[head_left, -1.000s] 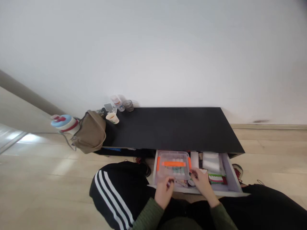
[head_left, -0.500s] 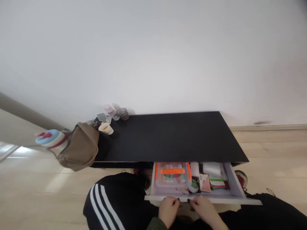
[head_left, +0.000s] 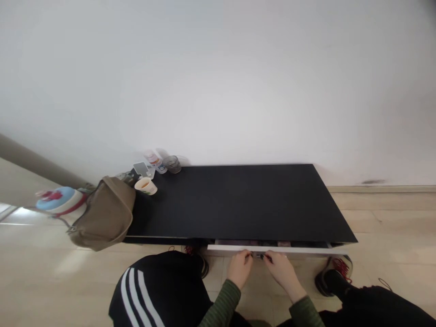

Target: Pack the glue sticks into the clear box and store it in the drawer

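A low black table (head_left: 238,200) stands against the white wall. Its white drawer (head_left: 299,249) is pushed almost fully in, with only a thin strip of the contents showing. My left hand (head_left: 240,268) and my right hand (head_left: 279,268) are side by side at the middle of the drawer front, fingers curled against its edge. My knee in black trousers with white stripes (head_left: 153,290) is at the lower left.
On the table's far left corner stand a paper cup (head_left: 146,185), a glass (head_left: 172,164) and a small bottle (head_left: 153,160). A tan bag (head_left: 105,214) and a blue-lidded flask (head_left: 56,200) lean at the left end. Wooden floor surrounds the table; a red-laced shoe (head_left: 335,272) lies at the right.
The drawer, wide open a second ago with a clear orange-handled box in view, has been pushed nearly closed. Both hands moved from inside it to its front edge.
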The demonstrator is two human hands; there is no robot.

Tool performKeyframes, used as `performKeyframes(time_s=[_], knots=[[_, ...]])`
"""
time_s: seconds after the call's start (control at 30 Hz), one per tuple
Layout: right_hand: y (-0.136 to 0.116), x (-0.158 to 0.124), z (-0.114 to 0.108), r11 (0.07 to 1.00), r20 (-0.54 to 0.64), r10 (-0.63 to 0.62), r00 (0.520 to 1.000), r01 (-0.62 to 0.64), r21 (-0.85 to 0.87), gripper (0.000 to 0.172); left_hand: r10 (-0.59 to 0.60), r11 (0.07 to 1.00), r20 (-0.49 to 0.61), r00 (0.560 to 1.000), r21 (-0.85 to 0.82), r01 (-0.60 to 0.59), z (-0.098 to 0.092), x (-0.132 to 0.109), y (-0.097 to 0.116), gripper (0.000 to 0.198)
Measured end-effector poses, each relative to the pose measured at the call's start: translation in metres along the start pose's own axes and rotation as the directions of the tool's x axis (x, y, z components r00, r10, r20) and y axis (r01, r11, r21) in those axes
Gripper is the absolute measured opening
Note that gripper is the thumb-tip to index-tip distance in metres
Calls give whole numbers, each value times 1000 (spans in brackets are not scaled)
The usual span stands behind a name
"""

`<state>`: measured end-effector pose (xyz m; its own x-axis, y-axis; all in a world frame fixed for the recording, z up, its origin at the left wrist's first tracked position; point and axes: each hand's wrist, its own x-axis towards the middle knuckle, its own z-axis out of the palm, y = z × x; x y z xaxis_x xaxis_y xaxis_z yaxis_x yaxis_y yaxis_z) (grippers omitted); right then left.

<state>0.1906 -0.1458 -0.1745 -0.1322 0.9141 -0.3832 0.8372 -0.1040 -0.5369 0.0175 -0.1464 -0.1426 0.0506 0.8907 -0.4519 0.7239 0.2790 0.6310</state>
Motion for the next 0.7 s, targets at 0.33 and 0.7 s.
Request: performKeyframes(time_s=[0.33, 0.7], knots=[[-8, 21, 14, 993, -77, 42, 996, -33, 111, 42, 95, 985, -69, 993, -140, -104, 21, 23, -9, 47], [-51, -67, -103, 939, 351, -319, 880, 244, 242, 24, 358, 900, 466, 809, 58, -431, -82, -55, 45, 22]])
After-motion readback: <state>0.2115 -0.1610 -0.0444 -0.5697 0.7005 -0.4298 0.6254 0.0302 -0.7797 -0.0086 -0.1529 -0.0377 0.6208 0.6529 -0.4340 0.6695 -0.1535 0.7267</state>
